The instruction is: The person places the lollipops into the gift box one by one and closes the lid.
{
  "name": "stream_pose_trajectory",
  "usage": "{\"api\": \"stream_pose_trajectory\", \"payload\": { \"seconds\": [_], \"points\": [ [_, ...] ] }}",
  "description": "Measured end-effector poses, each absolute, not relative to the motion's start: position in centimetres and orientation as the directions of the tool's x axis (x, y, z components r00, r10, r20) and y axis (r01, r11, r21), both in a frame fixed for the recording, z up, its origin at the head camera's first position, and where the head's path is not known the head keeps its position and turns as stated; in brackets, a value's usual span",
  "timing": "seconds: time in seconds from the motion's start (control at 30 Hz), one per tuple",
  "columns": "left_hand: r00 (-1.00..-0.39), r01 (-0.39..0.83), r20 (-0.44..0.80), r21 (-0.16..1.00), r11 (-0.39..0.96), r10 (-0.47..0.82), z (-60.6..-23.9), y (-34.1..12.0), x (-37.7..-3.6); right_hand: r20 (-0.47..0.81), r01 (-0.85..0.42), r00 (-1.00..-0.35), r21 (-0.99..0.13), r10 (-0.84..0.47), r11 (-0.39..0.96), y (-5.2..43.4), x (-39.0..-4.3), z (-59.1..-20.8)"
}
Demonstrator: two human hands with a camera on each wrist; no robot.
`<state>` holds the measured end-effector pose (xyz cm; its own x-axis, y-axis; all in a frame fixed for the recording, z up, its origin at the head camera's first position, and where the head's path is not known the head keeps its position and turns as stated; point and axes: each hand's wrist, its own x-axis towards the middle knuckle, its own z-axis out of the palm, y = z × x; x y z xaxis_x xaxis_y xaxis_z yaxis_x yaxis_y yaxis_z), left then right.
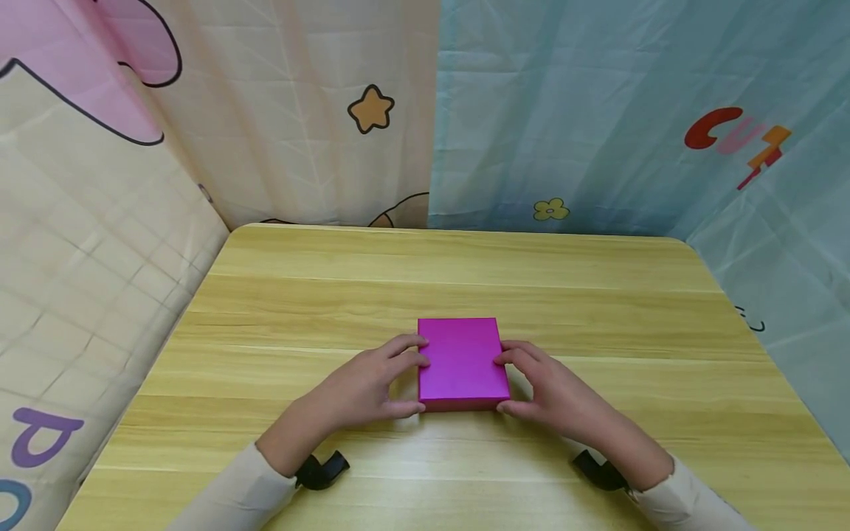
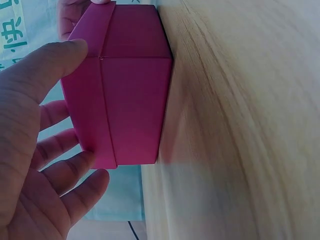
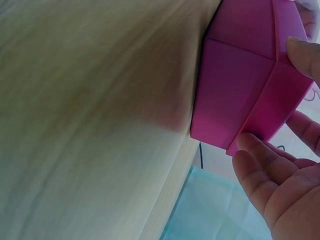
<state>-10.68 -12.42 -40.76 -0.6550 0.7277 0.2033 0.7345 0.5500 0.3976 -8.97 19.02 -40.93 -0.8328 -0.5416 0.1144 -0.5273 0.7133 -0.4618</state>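
Observation:
A magenta box (image 1: 461, 361) with a fitted lid lies flat on the wooden table (image 1: 465, 273), near its front middle. My left hand (image 1: 413, 380) grips its left side, with the fingers curled onto the lid's edge and the thumb at the near left corner. On the opposite side my right hand (image 1: 508, 382) holds it the same way. The left wrist view shows the box (image 2: 127, 100) from the side, with my fingers (image 2: 75, 165) against the lid's rim. The right wrist view shows the box (image 3: 240, 95) with my fingers (image 3: 255, 160) under the lid's lip.
Printed cloth curtains close in the table: a cream and pink one (image 1: 99, 221) at the left and back, a light blue one (image 1: 631, 110) at the back right. A black camera strap (image 1: 322, 470) sits on each wrist.

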Motion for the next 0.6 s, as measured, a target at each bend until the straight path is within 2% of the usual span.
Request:
{"api": "stream_pose_trajectory", "payload": {
  "seconds": [0.37,0.6],
  "points": [
    [-0.661,0.733,0.205,0.384,0.561,0.722,-40.95,-12.32,-10.86,0.114,-0.53,-0.83,-0.464,-0.546,0.709,18.9,-9.09,-41.08],
    [-0.648,0.753,0.229,0.335,0.566,0.726,-40.94,-12.6,-10.76,0.082,-0.532,-0.824,-0.453,-0.561,0.715,19.5,-8.95,-40.73]
  ]
}}
